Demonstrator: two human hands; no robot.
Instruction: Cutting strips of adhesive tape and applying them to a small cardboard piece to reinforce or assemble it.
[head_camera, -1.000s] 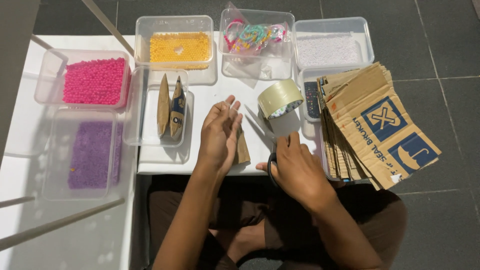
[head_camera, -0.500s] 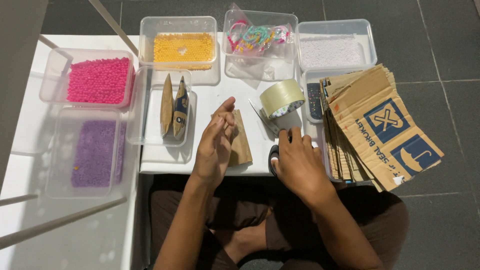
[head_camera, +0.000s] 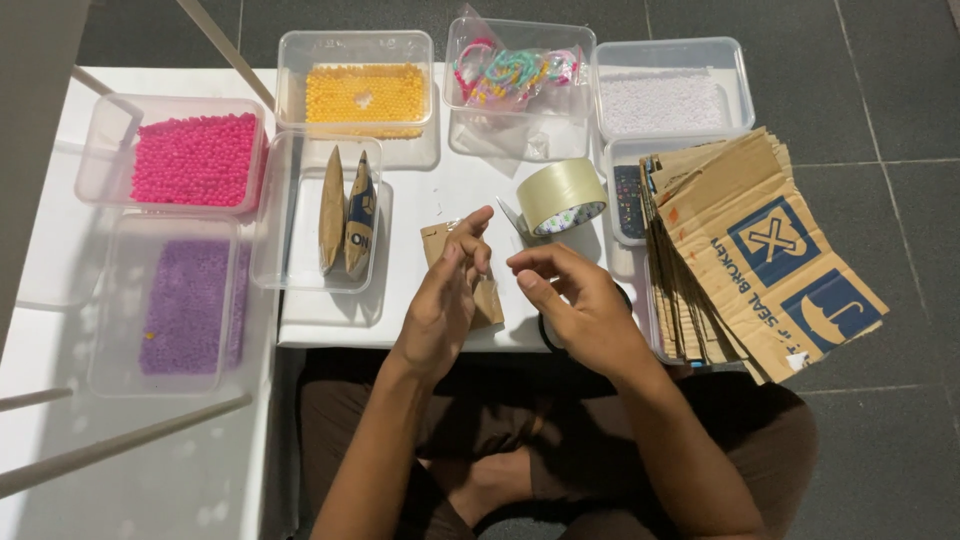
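Both hands up over the white worktop (head_camera: 420, 200), right in front of the person sitting cross-legged. Left hand (head_camera: 445, 305) is edge-on to the cam, fingers straight-ish, tips pinching the small flat brown cardboard pouch (head_camera: 487, 298) that pokes out behind and to the right of it. Right hand (head_camera: 580, 305) is just beside the left, fingers curled loosely, thumb and index together; can't tell if there's anything between them, looks like nothing.

Just beyond the right hand: roll of clear packing tape (head_camera: 562, 196) standing tilted on the worktop, w/ a loose end sticking out toward the left hand.

Beyond the left hand, a clear plastic tub (head_camera: 300, 270) w/ two folded brown pouches (head_camera: 346, 212) standing in it. Further left of that, clear tubs of pink beads (head_camera: 195, 158) and purple beads (head_camera: 190, 305). Far side: tub of yellow beads (head_camera: 365, 98), tub of colourful bracelets (head_camera: 515, 70), tub of white beads (head_camera: 662, 100).

Right of the right hand, a fanned stack of flat brown cardboard pieces w/ blue print (head_camera: 750, 260), well apart from the fingers.
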